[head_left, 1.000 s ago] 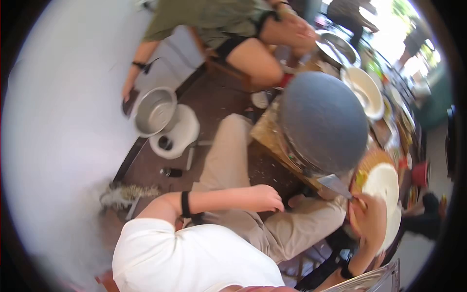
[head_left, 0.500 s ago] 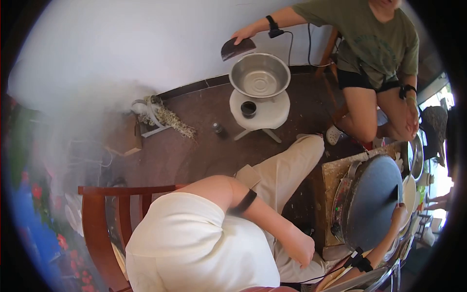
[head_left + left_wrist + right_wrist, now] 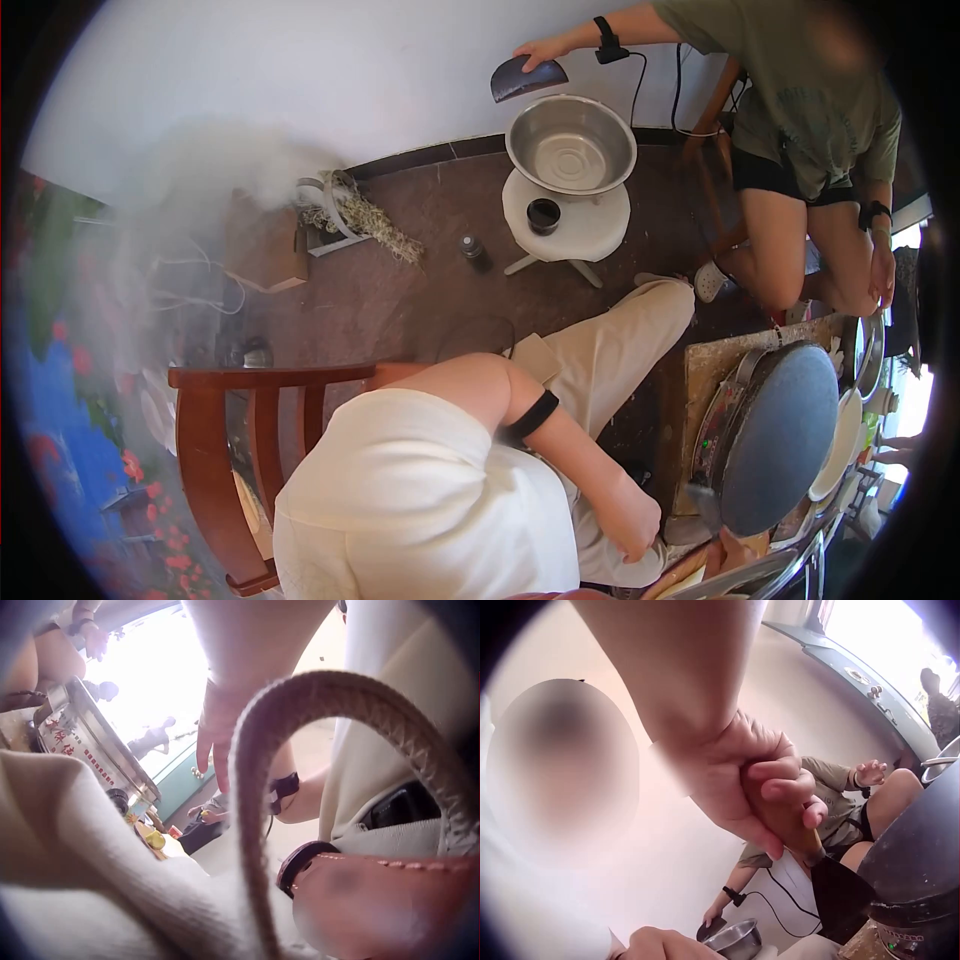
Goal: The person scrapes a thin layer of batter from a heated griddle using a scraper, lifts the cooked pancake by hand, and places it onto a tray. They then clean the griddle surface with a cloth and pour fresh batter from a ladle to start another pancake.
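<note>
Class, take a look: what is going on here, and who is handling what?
A seated person in a white top grips a scraper by its wooden handle in the right hand, the blade at the edge of the round griddle. The left hand rests at the lap, holding nothing. Opposite, a person in green touches a dark object beside a steel bowl on a white stool.

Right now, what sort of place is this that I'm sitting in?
Probably a street-side crepe stall: a round flat griddle stands close by, the right hand grips a wooden-handled scraper, and a steel bowl sits on a white stool.
</note>
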Demonstrator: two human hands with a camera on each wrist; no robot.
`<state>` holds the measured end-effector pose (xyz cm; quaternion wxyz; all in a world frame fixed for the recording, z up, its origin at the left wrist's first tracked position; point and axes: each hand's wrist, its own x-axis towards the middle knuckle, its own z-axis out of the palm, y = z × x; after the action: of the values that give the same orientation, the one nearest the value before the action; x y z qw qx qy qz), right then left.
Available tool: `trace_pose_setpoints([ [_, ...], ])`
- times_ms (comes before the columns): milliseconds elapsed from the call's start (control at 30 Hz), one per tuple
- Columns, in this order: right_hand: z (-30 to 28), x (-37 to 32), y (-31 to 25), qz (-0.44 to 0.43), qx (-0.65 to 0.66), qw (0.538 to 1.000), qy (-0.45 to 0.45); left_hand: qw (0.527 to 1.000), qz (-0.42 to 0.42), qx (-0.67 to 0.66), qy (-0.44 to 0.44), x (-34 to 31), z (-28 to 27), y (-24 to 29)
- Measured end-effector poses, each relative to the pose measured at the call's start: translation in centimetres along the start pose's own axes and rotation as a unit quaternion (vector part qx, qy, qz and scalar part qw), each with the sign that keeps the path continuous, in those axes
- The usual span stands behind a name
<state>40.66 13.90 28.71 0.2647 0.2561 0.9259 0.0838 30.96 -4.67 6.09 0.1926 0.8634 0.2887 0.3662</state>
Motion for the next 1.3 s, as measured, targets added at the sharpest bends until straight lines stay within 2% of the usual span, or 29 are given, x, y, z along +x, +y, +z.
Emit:
trace_pose_setpoints([
  [67,-1.7,-2.9,0.1,0.032,-0.030,0.997,-0.062,1.000,0.011,-0.012,0.008,0.5,0.9,0.2],
  [133,-2.1,-3.8,1.1,0.071,-0.031,0.994,-0.072,0.999,0.016,-0.028,-0.007,0.8,1.6,0.6],
  [233,1.1,-2.8,4.2,0.140,0.019,0.985,0.104,0.999,0.009,-0.029,-0.023,0.5,1.4,1.2],
  [300,2.8,-2.0,5.4,0.173,0.054,0.958,0.224,1.000,-0.003,-0.024,-0.020,0.1,1.1,1.3],
  [333,3.4,-1.9,5.5,0.004,0.014,0.943,0.332,1.000,-0.009,-0.022,-0.013,-0.3,0.9,1.2],
  [433,3.9,-3.8,4.5,0.041,0.028,0.994,0.094,0.999,-0.044,-0.006,-0.025,-1.3,-0.5,1.0],
  [500,2.8,-6.2,3.2,0.033,0.025,0.998,0.047,0.998,-0.053,-0.002,-0.035,-1.3,-0.7,0.9],
  [667,5.0,-4.8,0.2,0.020,0.089,0.990,0.112,0.999,-0.006,0.017,-0.051,0.1,0.3,0.9],
  [767,7.5,-0.8,-3.2,0.001,0.155,0.970,0.186,0.999,0.006,-0.035,-0.040,0.8,2.5,0.2],
  [900,9.6,4.3,-6.1,-0.018,0.215,0.944,0.250,0.998,-0.009,-0.023,-0.054,0.4,1.8,0.9],
  [1067,10.6,6.8,-6.6,-0.017,0.232,0.939,0.253,0.998,-0.015,-0.004,-0.057,-0.1,0.6,0.8],
  [1300,10.3,1.9,-4.2,0.017,0.194,0.964,0.183,0.999,-0.012,-0.016,-0.026,-0.3,0.9,0.0],
])
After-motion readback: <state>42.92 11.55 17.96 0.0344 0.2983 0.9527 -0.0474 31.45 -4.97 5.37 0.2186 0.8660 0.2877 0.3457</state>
